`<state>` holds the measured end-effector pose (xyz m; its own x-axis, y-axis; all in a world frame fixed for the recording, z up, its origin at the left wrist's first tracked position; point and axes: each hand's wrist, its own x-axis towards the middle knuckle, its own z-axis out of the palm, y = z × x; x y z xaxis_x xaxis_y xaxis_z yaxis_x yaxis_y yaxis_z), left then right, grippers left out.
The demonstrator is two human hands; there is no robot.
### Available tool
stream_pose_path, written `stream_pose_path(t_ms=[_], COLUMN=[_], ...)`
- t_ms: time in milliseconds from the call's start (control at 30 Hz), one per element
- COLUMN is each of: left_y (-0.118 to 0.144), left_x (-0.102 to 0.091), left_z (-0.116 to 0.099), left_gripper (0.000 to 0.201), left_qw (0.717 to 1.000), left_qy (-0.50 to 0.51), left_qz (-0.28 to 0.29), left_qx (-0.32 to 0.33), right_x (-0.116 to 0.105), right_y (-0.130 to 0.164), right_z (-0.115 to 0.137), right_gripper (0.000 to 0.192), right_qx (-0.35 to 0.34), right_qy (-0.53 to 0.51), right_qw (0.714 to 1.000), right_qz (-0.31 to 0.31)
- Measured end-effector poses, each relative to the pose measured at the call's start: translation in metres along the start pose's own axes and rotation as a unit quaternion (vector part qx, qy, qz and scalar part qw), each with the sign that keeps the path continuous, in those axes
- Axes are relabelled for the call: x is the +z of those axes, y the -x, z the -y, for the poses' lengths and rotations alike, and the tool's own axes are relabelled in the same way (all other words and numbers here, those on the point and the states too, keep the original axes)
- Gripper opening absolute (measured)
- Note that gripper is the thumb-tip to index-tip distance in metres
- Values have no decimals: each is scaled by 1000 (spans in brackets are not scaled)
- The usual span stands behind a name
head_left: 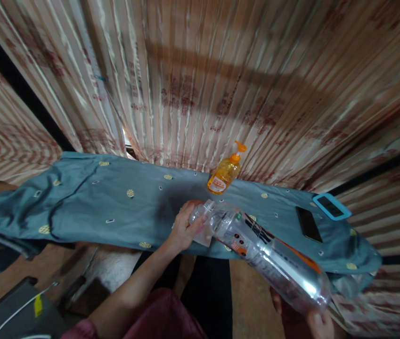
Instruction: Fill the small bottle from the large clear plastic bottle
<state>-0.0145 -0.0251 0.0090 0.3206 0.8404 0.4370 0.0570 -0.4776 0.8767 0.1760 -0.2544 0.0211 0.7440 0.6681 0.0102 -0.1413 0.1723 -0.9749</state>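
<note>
My right hand (318, 322) grips the base end of a large clear plastic bottle (273, 259) with a black, orange and silver label. The bottle lies tilted in the air, its narrow end up and to the left. My left hand (185, 226) is closed round a small clear container (196, 215), right beside the large bottle's narrow end. Whether the two touch is hard to tell. Below my left fingers a pale, see-through square piece (204, 237) shows in part. Behind them stands a pump bottle (221, 176) of orange liquid with an orange pump head.
A teal cloth with yellow pineapples (90, 202) covers the narrow table. On its right lie a dark phone (308, 224) and a blue-framed device with a screen (331, 206). A striped curtain (185, 94) hangs behind. A dark grey object (19, 306) stands at lower left.
</note>
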Motion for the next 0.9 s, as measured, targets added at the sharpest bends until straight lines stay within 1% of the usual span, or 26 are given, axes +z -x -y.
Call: stream_pose_path(t_ms=[67,100,200,267,400,500,600,733,900], left_y=[0,0,-1,-2,-2,-2,-3,-4,-4], left_x=[0,-1,-1,-2,-2,-2,-2,-1,-1], left_z=[-1,-1,-3,-4,-4,-4,-3,-1,1], left_gripper=[44,43,39,37,36,34,34,36,37], left_qw=[1000,1000,1000,1000,1000,1000,1000,1000,1000], left_qy=[-1,-1,-2,-2,-4,-6,-2,8,14], left_qz=[1,1,2,5,5,5,3,1,-3], left_qx=[-1,-1,-3,-6,-8,-9,-14,-24,-27], right_x=[6,8,12,12,8,2,-6,-13,-4], right_y=[-1,-2,-5,-5,-3,-7,-14,-20,-17], right_z=[5,6,8,5,-4,-14,-25,-37,-32], right_gripper=[48,47,53,57,51,49,47,43,44], right_qx=[35,40,23,38,95,120,126,119,97], right_qy=[-48,-62,-70,-78,-112,-126,-129,-127,-122], right_qw=[998,997,997,996,989,984,984,985,988], right_qz=[1,5,10,1,-16,-20,-7,-10,-17])
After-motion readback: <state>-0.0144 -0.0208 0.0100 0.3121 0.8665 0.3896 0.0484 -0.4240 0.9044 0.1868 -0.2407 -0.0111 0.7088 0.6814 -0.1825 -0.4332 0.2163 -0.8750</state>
